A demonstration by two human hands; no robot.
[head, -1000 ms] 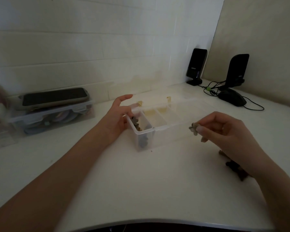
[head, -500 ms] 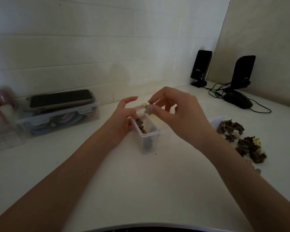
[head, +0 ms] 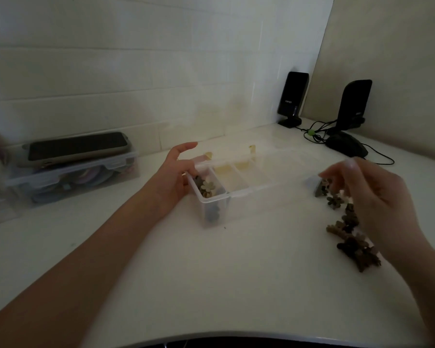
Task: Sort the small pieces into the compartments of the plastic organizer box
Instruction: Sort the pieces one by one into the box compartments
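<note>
Left hand [head: 172, 178] rested loose-fingered against the box [head: 239, 190], right hand [head: 372, 197] blurred over the pile [head: 349, 237], grip unclear; I judged sorting early, only the leftmost compartment filled.

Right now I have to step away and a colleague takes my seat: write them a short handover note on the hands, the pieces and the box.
Left hand: rests against the left end of the organizer box, steadying it, holding nothing.
Right hand: over the loose pile of pieces at the right, fingers curled down among them; blur hides whether one is pinched.
Done: the leftmost compartment holds several flower-shaped pieces. The next compartments show only pale contents, too dim to name.
Left: the brown pile on the table still needs sorting into the box.
</note>
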